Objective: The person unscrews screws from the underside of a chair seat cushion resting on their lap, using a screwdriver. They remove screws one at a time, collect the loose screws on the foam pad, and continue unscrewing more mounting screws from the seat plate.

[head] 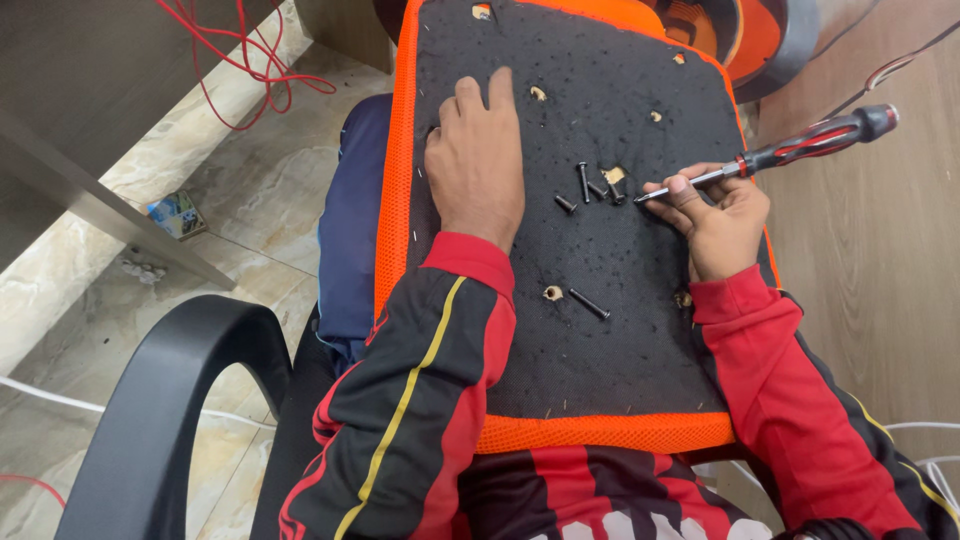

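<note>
Seat pad (pixel 600 350), black underside up, orange mesh edge, lies across the person's lap. Left hand (pixel 478 165) flat on the fabric, palm down, fingers spread a little, grip holding nothing. Right hand (pixel 715 220) grip closed round the metal shaft of a screwdriver (pixel 790 152), red-and-black handle pointing up and right, tip down among loose black screws (pixel 590 188) beside a wood-lined hole (pixel 613 175). One more screw (pixel 589 304) lies lower, just beside another hole (pixel 552 293). Black armrest (pixel 170 400) at lower left; red cable (pixel 240 60) on the floor.
</note>
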